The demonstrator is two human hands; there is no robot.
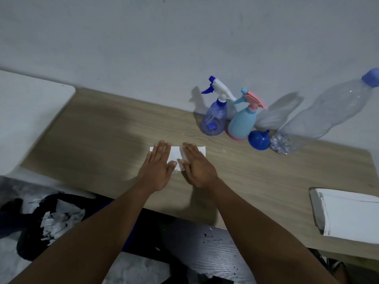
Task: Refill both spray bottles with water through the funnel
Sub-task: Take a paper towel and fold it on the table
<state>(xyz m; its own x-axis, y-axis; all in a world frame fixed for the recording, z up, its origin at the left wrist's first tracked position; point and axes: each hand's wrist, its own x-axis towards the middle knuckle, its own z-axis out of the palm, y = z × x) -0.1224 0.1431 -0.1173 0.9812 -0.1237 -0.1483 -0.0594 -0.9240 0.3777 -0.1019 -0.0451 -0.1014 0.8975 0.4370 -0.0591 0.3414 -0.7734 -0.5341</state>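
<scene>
Presently both hands lie flat, fingers spread, on a white paper sheet [176, 154]; right hand [198, 165] nearer the upright translucent blue spray bottle [214, 117], at one o'clock.

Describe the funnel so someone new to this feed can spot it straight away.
Look along the back of the wooden table, where it meets the wall, to the cluster right of centre. There, between the light-blue spray bottle with a pink base and the big clear water bottle, sits the funnel. It is the only low, solid dark-blue cone-shaped piece; its neighbours are tall bottles.
</scene>
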